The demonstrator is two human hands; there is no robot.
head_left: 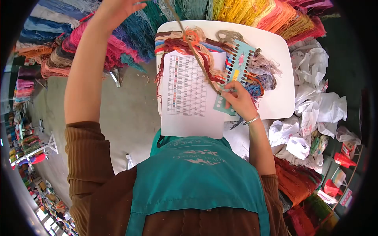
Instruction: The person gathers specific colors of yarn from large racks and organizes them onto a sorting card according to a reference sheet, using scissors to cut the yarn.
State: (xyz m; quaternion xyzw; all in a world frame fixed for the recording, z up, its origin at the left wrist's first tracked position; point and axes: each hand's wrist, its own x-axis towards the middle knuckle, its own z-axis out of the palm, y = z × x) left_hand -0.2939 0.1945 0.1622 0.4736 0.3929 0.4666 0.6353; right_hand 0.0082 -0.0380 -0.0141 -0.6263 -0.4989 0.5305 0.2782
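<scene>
My right hand (pixel 240 101) is closed at the lower part of a pale green thread card (pixel 243 53) with punched holes along its edges. Its fingertips pinch a long olive-brown strand of thread (pixel 201 67), which runs taut up and out of the top of the view. High at the upper left, my left hand (pixel 120 8) is cut off by the frame edge; a thumb shows, but most fingers are hidden. Colored thread bundles are looped through the card's holes. A printed color chart (pixel 185 88) lies beside the card, with loose thread skeins (pixel 185 41) behind it.
A white stool-like table (pixel 281 96) bears the card and chart. Hanging skeins of yarn (pixel 244 13) surround its far side. White plastic bags (pixel 311 102) are piled at the right, and more red-brown yarn (pixel 297 183) sits at the lower right.
</scene>
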